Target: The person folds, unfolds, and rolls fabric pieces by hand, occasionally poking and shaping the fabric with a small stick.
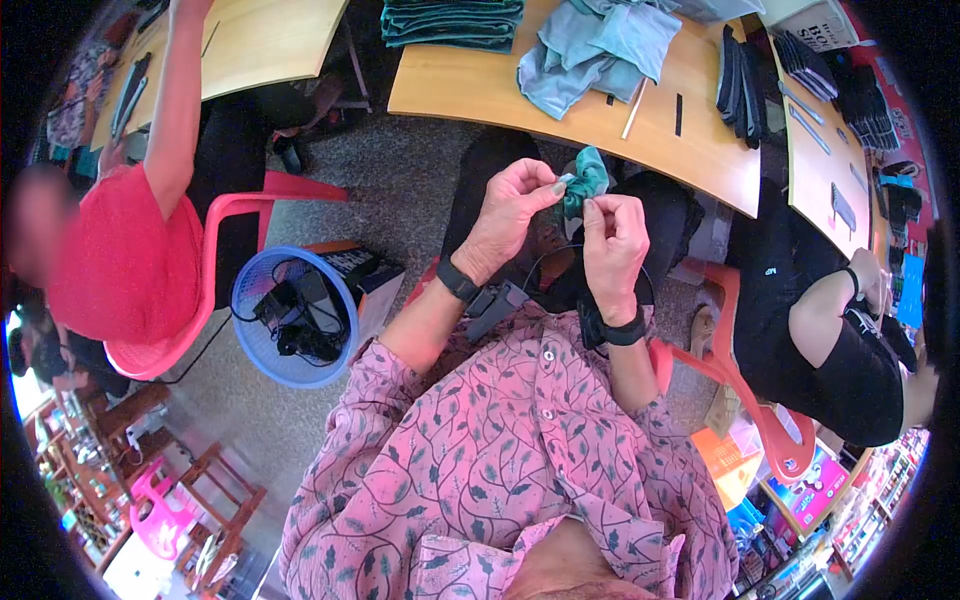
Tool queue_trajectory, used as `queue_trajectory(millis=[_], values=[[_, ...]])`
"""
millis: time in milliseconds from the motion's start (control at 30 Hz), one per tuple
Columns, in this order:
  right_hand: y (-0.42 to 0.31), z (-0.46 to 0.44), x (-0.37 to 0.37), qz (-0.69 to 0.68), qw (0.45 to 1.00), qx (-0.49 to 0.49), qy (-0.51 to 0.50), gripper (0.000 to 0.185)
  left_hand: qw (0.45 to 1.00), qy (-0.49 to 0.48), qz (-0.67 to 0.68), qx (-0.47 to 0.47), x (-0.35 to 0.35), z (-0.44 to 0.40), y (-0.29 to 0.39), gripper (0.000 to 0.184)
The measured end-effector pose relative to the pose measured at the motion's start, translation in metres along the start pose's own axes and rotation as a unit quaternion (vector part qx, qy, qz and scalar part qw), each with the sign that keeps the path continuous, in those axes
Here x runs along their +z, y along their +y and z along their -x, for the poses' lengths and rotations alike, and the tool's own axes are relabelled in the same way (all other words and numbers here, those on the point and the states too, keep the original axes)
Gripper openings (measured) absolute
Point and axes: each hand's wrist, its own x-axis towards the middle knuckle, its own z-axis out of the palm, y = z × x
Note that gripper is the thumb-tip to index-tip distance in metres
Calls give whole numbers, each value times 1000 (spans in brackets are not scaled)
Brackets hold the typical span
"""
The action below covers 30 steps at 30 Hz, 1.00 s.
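Note:
A green gathered satin scrunchie (588,172) is held up over my lap, in front of the table edge. My left hand (508,208) pinches its left side between thumb and fingertips. From below, my right hand (614,245) grips the lower edge with thumb and bent fingers. The fabric looks bunched between the two hands, and part of it is hidden behind my fingertips. Both wrists wear black bands. Beyond the scrunchie, a heap of pale grey-blue cloth (600,50) lies on the wooden table (460,95).
Folded dark green cloth (452,22) and dark strips (738,90) lie on the table. A blue basket (345,370) of black cables and adapters stands on the floor at left. People sit close by on a pink chair (212,260) and a red chair (728,300).

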Motion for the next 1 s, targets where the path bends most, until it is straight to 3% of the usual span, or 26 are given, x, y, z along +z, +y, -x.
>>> queue_trajectory(millis=[200, 267, 333, 433, 500, 533, 600, 667, 800, 933, 1000], values=[[-19, 2, 5, -41, 999, 5, -24, 15, 998, 46, -35, 10, 3, 2, 3, 14], [-3, 3, 7, 81, 995, -20, -51, 18, 999, 20, -47, 9, 4, 4, 4, 14], [3, 2, 6, 86, 995, -20, -53, 20, 999, 8, -48, 10, 5, 4, 5, 14], [10, 2, 2, 7, 996, 14, -85, 18, 997, -9, -76, 14, 4, 3, 5, 13], [13, 3, 2, -77, 985, 108, -112, 16, 994, -16, -103, 17, 4, 1, 2, 13], [12, 2, 2, -78, 985, 108, -112, 16, 983, 10, -172, 60, 5, 0, -3, 12], [6, 2, 0, -150, 960, 212, -107, 13, 965, 36, -240, 103, 10, 2, 1, 12], [3, 3, 1, -166, 954, 229, -102, 13, 824, 107, -499, 246, 26, 12, 20, 12], [-3, 0, 1, -199, 941, 261, -78, 10, 844, 104, -472, 233, 39, 24, 24, 14], [-1, 4, 3, -214, 953, 202, -68, 7, 841, 79, -457, 279, 39, 20, 12, 18], [-4, 4, 0, -170, 971, 139, -89, 5, 860, 78, -446, 237, 35, 20, 12, 23]])
